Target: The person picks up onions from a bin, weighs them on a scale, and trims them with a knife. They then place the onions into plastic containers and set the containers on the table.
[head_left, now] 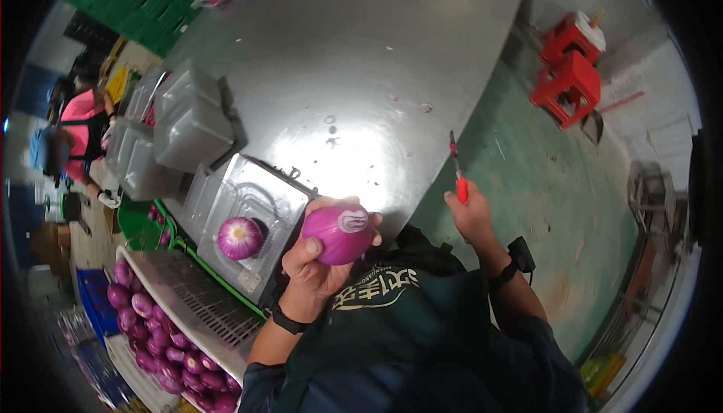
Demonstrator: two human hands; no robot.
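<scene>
My left hand (310, 262) is wrapped round a large red onion (339, 238), whose cut end with pale rings faces up. In my right hand (471, 213), off to the right beyond the table edge, is a small knife (462, 187) with a red handle. Its blade points away from me, and a purplish bit clings near the tip. A second red onion (239, 238) rests on a clear plastic tray (260, 187) left of my left hand.
Clear plastic containers (192, 123) are stacked on the steel table (361, 51), with onion scraps scattered about. At lower left a white crate (188, 277) holds many onions. A co-worker (79, 123) stands at far left. Red stools (570, 85) stand at right.
</scene>
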